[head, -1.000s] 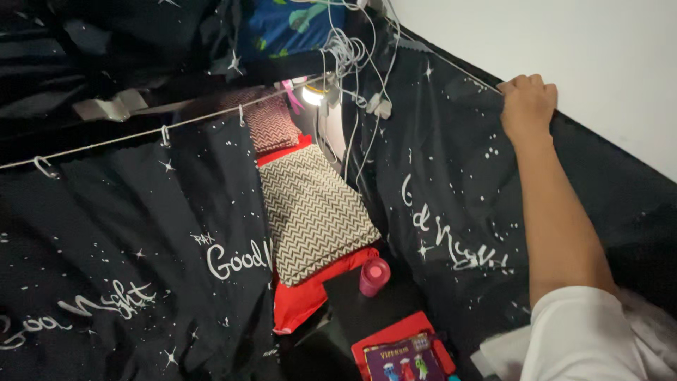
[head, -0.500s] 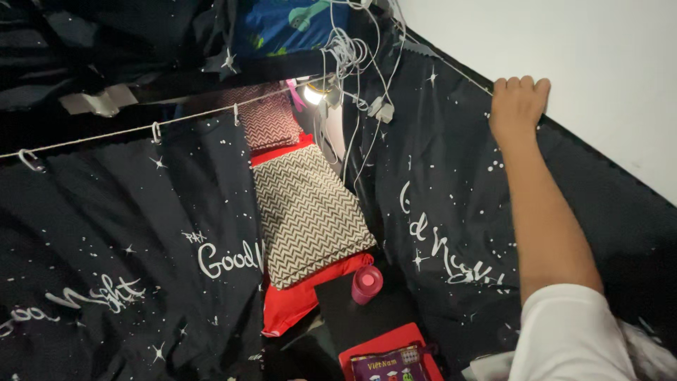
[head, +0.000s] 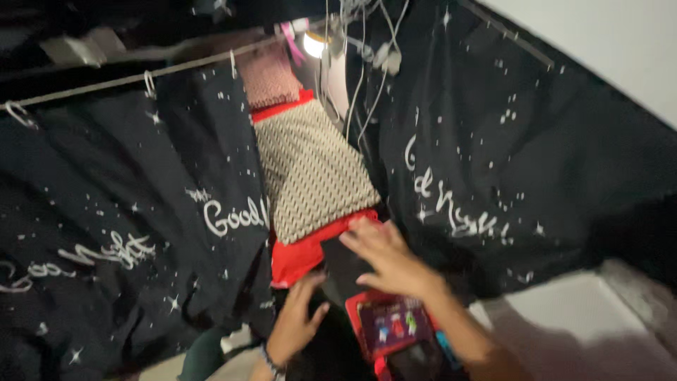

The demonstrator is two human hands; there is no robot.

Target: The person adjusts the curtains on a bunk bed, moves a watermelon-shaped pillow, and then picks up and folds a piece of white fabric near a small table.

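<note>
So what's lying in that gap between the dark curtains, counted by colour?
Red: 2, the cushion and the tray
Zigzag patterned: 2, the near pillow and the far pillow
Black: 1, the flat board under the right hand
Purple: 1, the pouch
Total: 6

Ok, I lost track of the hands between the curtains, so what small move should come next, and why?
Probably closing the right hand on the flat black item beneath it. Its spread fingers already lie on it, and the left hand reaches up open from below, beside the red case. Neither hand seems to grip anything yet, though the picture is blurred.
</note>
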